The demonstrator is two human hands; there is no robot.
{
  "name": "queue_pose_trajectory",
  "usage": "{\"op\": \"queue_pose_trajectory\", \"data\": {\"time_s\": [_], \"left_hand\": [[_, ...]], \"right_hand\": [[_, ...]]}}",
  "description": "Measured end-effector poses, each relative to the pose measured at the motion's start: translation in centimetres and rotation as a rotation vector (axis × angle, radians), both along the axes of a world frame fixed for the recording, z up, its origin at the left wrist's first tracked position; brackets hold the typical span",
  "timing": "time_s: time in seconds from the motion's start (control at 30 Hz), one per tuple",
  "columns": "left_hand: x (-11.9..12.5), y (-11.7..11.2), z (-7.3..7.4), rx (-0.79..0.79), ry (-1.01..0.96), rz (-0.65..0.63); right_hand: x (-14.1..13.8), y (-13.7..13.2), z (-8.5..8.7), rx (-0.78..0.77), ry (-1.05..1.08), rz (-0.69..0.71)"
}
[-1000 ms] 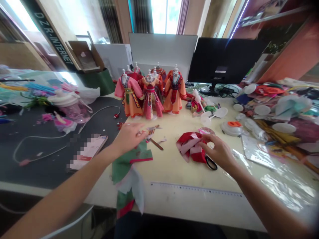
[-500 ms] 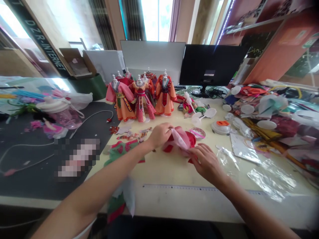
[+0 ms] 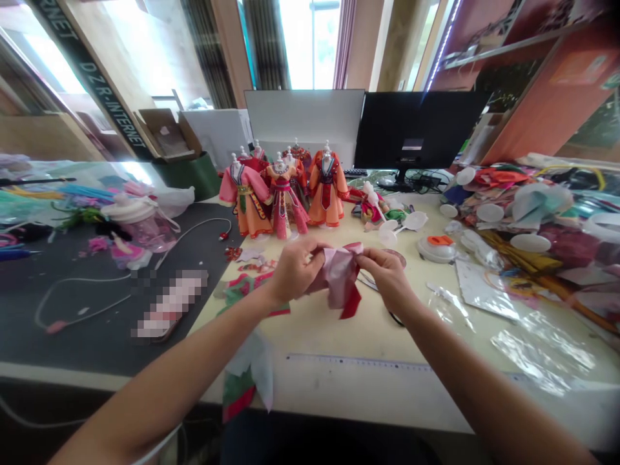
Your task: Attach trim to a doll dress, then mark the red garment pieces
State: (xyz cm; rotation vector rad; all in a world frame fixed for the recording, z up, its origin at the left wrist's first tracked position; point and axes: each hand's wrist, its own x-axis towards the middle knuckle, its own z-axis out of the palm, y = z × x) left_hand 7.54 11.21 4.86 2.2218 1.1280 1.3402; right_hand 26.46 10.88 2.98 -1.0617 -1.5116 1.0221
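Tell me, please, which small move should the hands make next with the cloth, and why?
Perhaps spread the pink-and-red cloth a little flatter: the left hand and the right hand both pinch its upper part, but it looks bunched between them and hangs loose below.

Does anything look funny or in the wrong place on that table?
Yes, one thing: the green and red cloth has its lower end drooping over the front edge of the table instead of lying on top, so it looks askew. I see no spill.
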Motion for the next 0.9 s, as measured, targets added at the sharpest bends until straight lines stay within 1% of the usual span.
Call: {"op": "queue_pose_trajectory", "data": {"time_s": [0.13, 0.2, 0.23, 0.27, 0.3, 0.33, 0.37, 0.4, 0.47, 0.53, 0.6, 0.7, 0.77, 0.83, 0.9], "left_hand": [[-2.0, -1.4, 0.0, -0.043, 0.116, -0.03], [-2.0, -2.3, 0.3, -0.046, 0.098, 0.002], [-1.7, -2.7, 0.3, -0.072, 0.054, 0.01], [-1.1, -3.1, 0.3, -0.142, 0.0, -0.011], [-0.4, -3.4, 0.2, -0.262, -0.067, -0.063], [0.3, -3.6, -0.1, -0.411, -0.155, -0.148], [1.1, -3.9, -0.5, -0.564, -0.284, -0.227], [1.8, -4.0, -1.0, -0.699, -0.433, -0.266], [2.7, -4.3, -2.3, -0.878, -0.659, -0.315], [3.0, -4.4, -3.5, -0.982, -0.801, -0.3], [2.9, -4.4, -4.4, -1.03, -0.915, -0.241], [2.3, -4.1, -4.8, -1.006, -1.061, -0.151], [1.8, -3.7, -4.5, -0.972, -1.121, -0.13], [1.1, -3.2, -4.0, -0.957, -1.165, -0.135], [0.5, -2.8, -3.5, -0.948, -1.191, -0.155]], "right_hand": [[1.0, -0.3, 0.6, -0.013, 0.037, -0.03], [0.7, -0.8, 0.6, 0.057, 0.017, -0.101], [0.4, -1.1, 0.5, 0.129, -0.022, -0.153], [-0.1, -1.5, 0.3, 0.221, -0.084, -0.193], [-0.6, -2.0, 0.1, 0.323, -0.164, -0.211], [-1.1, -2.4, -0.2, 0.424, -0.257, -0.214], [-1.5, -2.9, -0.7, 0.513, -0.354, -0.201], [-1.9, -3.3, -1.1, 0.586, -0.445, -0.182], [-2.1, -4.0, -2.1, 0.678, -0.573, -0.177], [-1.8, -4.4, -3.0, 0.722, -0.612, -0.171], [-1.3, -4.7, -3.7, 0.729, -0.608, -0.14], [-0.7, -5.1, -4.5, 0.698, -0.632, -0.116], [-0.4, -5.3, -4.8, 0.671, -0.666, -0.082], [-0.1, -5.5, -4.8, 0.647, -0.674, -0.05], [0.2, -5.5, -4.6, 0.61, -0.635, -0.068]]}}
